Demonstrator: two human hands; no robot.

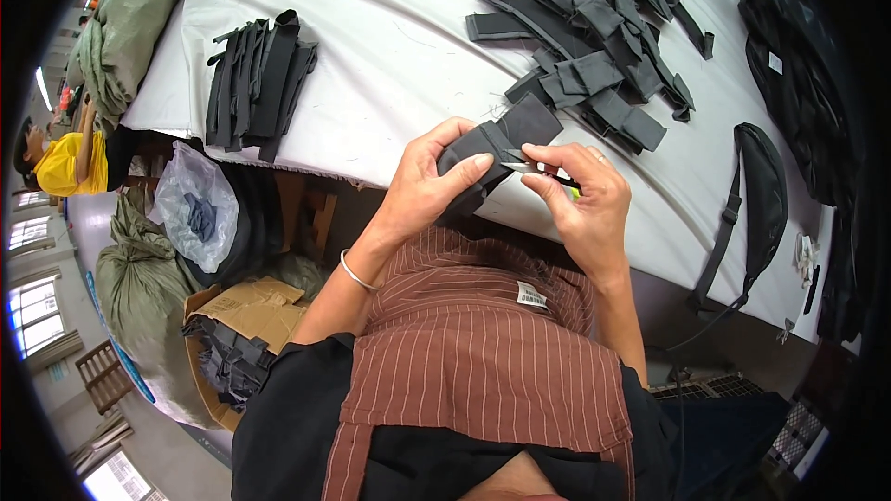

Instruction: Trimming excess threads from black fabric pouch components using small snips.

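White cloth covers the table [390, 46], and at its near edge the strap [497, 144], a folded piece of dark grey webbing, is held up just above the person's striped apron [483, 353]. It looks light, soft and limp, likely to flop or unfold if taken by one end; the folded middle seems the surest place to grip it. The left hand [432, 181] is closed around that fold, thumb pressed flat on top. The right hand [580, 195] is pinched shut on a small snipper [534, 168], its pale metal tip touching the strap's edge.

Beyond the hands lies a loose heap [594, 28] of similar dark pieces, and well to the left a neater stack [260, 79] of long strips. A black bag [766, 195] with a long strap hangs over the table's right edge.

Below the table on the left, an open carton [246, 311] holds more black pieces with buckles. Just above it a clear plastic sack [195, 204] contains something bluish, too bunched to tell. Green sacks [139, 288] stand beside them, tied shut, their contents hidden.
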